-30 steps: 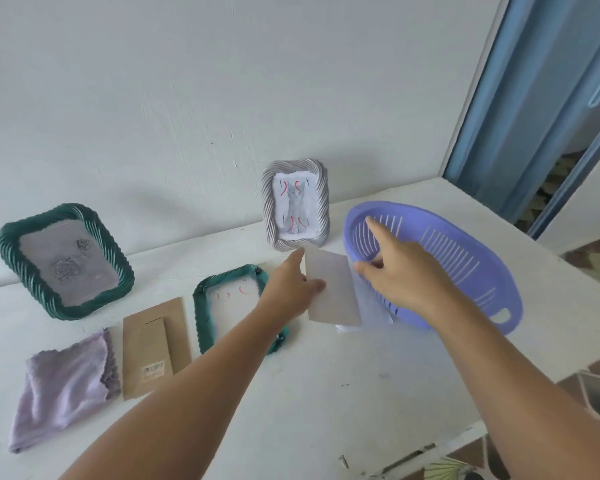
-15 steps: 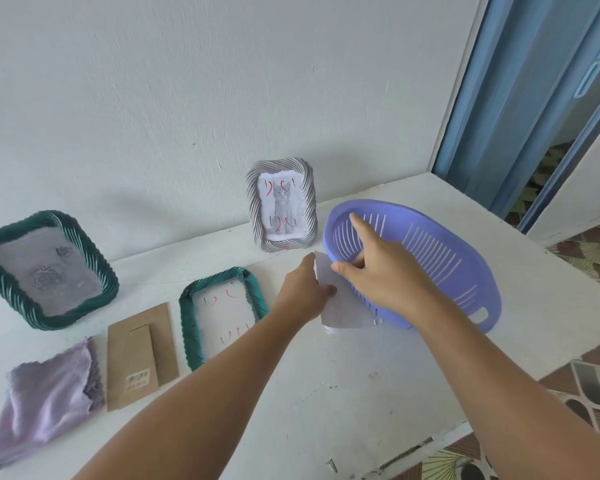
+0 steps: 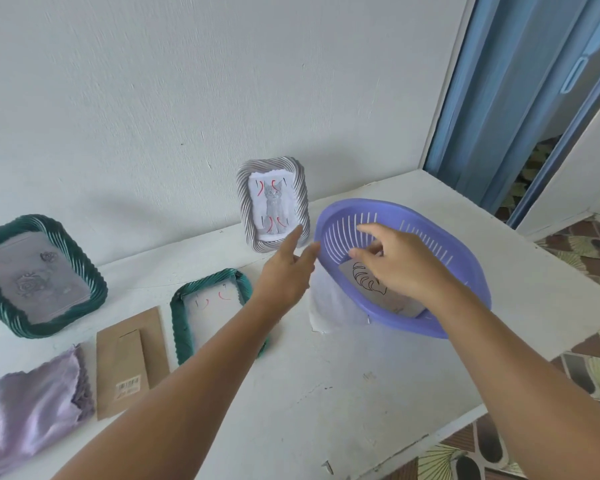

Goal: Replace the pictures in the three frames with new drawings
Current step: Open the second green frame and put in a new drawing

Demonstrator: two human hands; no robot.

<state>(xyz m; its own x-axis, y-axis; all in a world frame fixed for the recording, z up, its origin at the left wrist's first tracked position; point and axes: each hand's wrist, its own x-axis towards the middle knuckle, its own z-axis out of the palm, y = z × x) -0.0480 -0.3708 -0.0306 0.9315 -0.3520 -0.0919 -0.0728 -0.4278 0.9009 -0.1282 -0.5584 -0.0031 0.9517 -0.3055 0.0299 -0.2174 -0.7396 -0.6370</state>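
Paper dropped, hands free at the basket

On the white table (image 3: pixel 326 393), going from the left: a large green frame (image 3: pixel 40 275) leans on the wall with a grey rose picture, a lilac cloth (image 3: pixel 32 410) and a brown backing board (image 3: pixel 130 362) lie in front, then a small green frame (image 3: pixel 208 306) lies flat and open – probably the one waiting for a drawing. The left hand (image 3: pixel 284 271), which pinched a paper sheet half a second ago, now holds nothing, fingers straight, reaching toward the grey cat frame (image 3: pixel 273 207). The white sheet (image 3: pixel 329 306) lies against the purple basket (image 3: pixel 465 271). The right hand (image 3: pixel 395 265) hovers inside the basket, fingers loosely curled just above a line drawing (image 3: pixel 368 282) – not gripping it that I can see, so the pick seems next
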